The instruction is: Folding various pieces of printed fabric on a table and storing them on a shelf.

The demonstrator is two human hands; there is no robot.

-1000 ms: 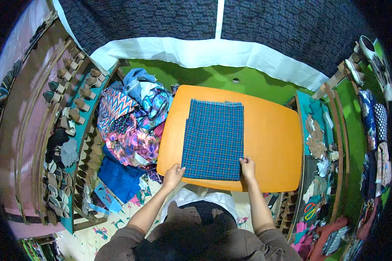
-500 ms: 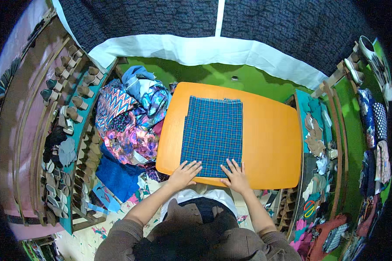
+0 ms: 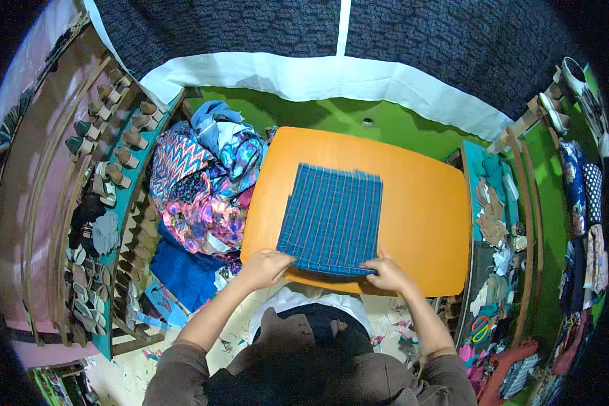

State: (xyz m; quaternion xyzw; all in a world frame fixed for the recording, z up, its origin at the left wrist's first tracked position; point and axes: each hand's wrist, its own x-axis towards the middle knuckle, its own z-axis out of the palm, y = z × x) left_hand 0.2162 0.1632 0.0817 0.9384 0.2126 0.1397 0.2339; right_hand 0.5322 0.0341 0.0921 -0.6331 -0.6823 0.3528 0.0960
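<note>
A folded blue-green plaid cloth [image 3: 333, 216] lies on the orange table [image 3: 426, 216], its frayed far edge toward the back. My left hand [image 3: 267, 268] is closed on the cloth's near left corner, by the table's front edge. At the near right corner, my right hand [image 3: 388, 273] pinches the cloth between thumb and fingers. The near edge between both hands looks slightly raised off the tabletop.
A heap of patterned fabrics [image 3: 203, 183] is piled left of the table, above a dark blue cloth [image 3: 189, 271]. Wooden shoe lasts [image 3: 123, 158] line the left rack. On the right shelf lie fabric scraps [image 3: 490, 223] and orange-and-green-handled scissors [image 3: 480, 329].
Both hands went from lying flat on the cloth to gripping its near corners. The cloth's far edge has slid nearer to me, and its shape is slightly skewed.
</note>
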